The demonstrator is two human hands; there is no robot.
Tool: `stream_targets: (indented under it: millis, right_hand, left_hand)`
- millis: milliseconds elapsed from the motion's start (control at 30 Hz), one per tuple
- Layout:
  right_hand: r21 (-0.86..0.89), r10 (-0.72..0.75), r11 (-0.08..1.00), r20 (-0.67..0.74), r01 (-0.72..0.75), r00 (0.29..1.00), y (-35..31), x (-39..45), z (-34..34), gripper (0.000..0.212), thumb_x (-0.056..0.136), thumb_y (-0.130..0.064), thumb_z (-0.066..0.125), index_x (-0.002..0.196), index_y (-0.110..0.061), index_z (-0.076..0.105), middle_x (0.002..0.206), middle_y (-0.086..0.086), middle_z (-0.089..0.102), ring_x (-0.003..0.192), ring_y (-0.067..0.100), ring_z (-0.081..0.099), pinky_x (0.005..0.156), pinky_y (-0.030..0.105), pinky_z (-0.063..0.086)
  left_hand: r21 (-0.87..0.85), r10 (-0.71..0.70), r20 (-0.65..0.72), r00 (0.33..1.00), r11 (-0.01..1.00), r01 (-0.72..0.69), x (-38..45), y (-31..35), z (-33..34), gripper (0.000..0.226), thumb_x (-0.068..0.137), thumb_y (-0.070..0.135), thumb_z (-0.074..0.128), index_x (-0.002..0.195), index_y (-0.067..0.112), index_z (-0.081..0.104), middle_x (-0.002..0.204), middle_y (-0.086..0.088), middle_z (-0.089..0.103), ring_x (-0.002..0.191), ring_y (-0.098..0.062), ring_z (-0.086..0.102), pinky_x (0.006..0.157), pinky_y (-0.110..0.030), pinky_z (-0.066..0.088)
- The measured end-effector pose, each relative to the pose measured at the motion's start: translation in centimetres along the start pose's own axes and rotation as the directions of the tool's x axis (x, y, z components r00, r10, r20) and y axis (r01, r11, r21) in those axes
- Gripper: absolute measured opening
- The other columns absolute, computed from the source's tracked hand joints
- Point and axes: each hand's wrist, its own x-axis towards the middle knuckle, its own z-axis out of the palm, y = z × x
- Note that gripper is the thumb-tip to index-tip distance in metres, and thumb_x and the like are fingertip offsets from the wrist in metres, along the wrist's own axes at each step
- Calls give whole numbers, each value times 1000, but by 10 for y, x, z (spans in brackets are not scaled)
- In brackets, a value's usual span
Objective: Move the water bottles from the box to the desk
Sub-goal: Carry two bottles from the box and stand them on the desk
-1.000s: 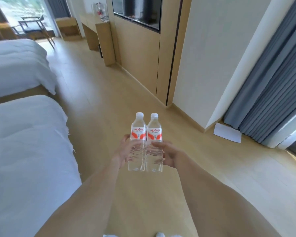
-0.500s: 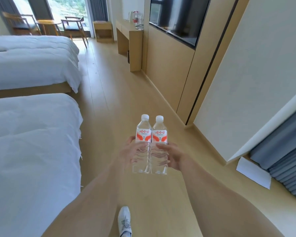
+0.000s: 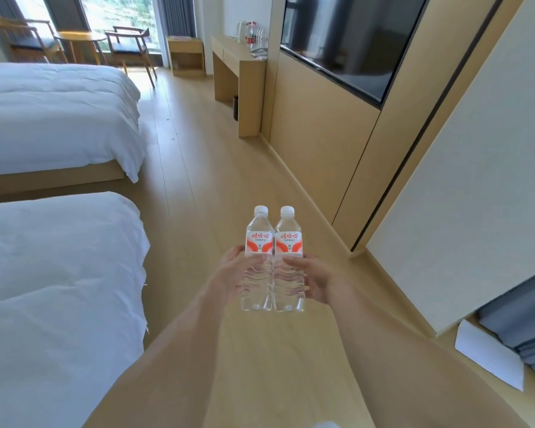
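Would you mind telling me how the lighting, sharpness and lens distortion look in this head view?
Head view: daylight floods in from the window, which is washed out; the water bottles held by the left hand and right hand are sharp, their labels legible; the wide lens bows the wall panels and stretches the forearms; the television shows dim reflections.

Two clear plastic water bottles with white caps and red-and-white labels (image 3: 259, 257) (image 3: 288, 257), two white-covered beds (image 3: 56, 112) (image 3: 56, 288), two wooden armchairs (image 3: 130, 47) (image 3: 22, 38), one wooden bench (image 3: 238, 66), two hands (image 3: 229, 273) (image 3: 315, 279).
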Motion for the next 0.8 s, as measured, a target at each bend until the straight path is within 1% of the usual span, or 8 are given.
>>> stream_targets:
  millis: [133,267,333,400,500,600,700,800]
  right_hand:
    - [-14,-3,1000,31,3,1000,-28,38,15,40,86,-24,76,123,-14,64,106,7,74,93,25,70,77,41,58]
    - [-22,3,1000,79,-1,997,-56,83,26,40,87,-23,76,124,-14,64,106,6,74,92,24,70,73,39,57]
    - [-25,1,1000,105,2,994,-71,108,31,40,88,-23,75,125,-14,63,108,6,74,94,25,70,73,38,57]
    - [-36,-1,999,144,6,990,-88,136,34,38,90,-22,72,125,-15,63,110,6,73,95,24,70,73,38,56]
    - [-46,3,999,198,6,980,-117,183,38,37,90,-22,72,125,-15,62,111,6,73,94,24,70,70,37,56]
    - [-54,3,998,244,10,970,-151,234,40,41,88,-22,74,127,-15,61,112,7,73,94,25,70,71,38,57]
    - [-53,20,999,281,-5,959,-187,279,38,42,88,-21,75,126,-16,60,111,8,73,93,26,70,72,39,57]
    - [-52,41,998,308,-26,951,-217,321,33,43,88,-21,75,127,-14,60,114,10,72,93,26,70,70,39,58]
  left_hand:
    - [-1,-3,-34,999,1000,3,35,22,-19,45,78,21,83,119,21,63,103,-7,76,94,-25,74,74,-41,60]
    - [-4,19,-69,997,1000,-20,70,45,-36,49,76,22,84,119,26,60,102,-3,77,90,-22,75,73,-43,61]
    - [-10,31,-82,996,999,-32,90,57,-44,60,68,24,88,121,26,59,103,-5,77,96,-28,74,84,-53,59]
    - [-11,42,-90,995,999,-43,113,71,-52,61,70,21,88,123,25,58,105,-8,76,98,-31,73,89,-56,56]
    - [-3,54,-112,992,998,-55,150,98,-60,50,81,13,81,124,23,56,104,-10,75,86,-26,71,75,-41,58]
    - [11,62,-153,986,998,-61,191,127,-66,48,84,13,78,126,23,56,100,-8,74,80,-23,71,64,-34,57]
    - [16,45,-201,979,999,-43,233,155,-67,50,83,16,79,127,25,56,102,-7,74,82,-23,71,65,-35,56]
    - [10,35,-228,973,999,-34,274,179,-67,54,82,17,81,128,26,55,108,-8,75,92,-26,73,72,-42,59]
